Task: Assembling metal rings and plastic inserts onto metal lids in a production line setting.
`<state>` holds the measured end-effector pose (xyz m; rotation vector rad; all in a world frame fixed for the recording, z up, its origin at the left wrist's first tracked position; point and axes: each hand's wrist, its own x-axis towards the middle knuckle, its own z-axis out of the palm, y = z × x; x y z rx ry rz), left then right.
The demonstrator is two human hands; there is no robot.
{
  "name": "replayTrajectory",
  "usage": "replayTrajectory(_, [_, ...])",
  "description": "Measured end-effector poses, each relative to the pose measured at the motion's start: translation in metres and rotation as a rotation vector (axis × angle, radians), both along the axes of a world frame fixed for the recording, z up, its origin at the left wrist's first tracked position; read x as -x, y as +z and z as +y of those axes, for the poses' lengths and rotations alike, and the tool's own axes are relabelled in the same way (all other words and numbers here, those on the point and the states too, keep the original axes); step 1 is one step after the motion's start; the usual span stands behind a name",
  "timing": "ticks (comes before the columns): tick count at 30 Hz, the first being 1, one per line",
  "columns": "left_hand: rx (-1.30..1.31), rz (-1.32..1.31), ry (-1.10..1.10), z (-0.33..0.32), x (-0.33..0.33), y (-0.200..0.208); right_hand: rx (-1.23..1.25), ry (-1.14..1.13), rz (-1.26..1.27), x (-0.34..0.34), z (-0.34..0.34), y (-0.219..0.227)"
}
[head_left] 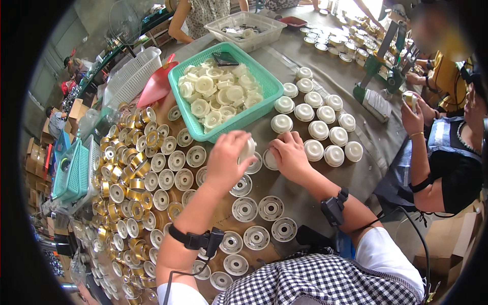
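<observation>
My left hand (226, 158) is closed round a white plastic cap (248, 150), held on edge above the table in front of the green basket. My right hand (291, 157) is bent down with its fingertips together at a round metal cup (269, 160); whatever they pinch is hidden. Several open metal cups with white insides (245, 209) stand between my forearms. To the right of my right hand are several cups topped with white caps (318, 130), in loose rows. The green basket (278, 91) beyond my hands holds a heap of loose white caps (223, 91).
Many gold-rimmed cups (134, 195) crowd the table's left side. A pink scoop (156, 84) and a white basket (133, 76) lie beyond them. A clear bin (246, 31) stands at the back. At right, a co-worker's hand (412, 112) holds a cup near a green hand press (373, 66).
</observation>
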<state>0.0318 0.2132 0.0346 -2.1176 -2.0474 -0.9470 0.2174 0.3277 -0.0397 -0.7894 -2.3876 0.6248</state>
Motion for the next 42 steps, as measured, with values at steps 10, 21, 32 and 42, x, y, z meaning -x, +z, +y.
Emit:
replayTrajectory(10, [0.226,0.022,-0.027,-0.001,-0.002,-0.043,-0.205,-0.096,-0.003,0.01,-0.005,-0.023])
replayTrajectory(21, [0.096,-0.099,0.104,0.025,-0.042,-0.06,-0.439,-0.136,-0.22,-0.013,0.008,0.0])
replayTrajectory(32, [-0.093,0.071,0.423,0.064,0.075,0.001,-0.142,-0.068,0.104,0.084,0.096,0.083])
replayTrajectory(42, [0.438,0.092,0.354,0.088,0.115,-0.006,0.097,-0.013,-0.526,0.153,0.142,0.067])
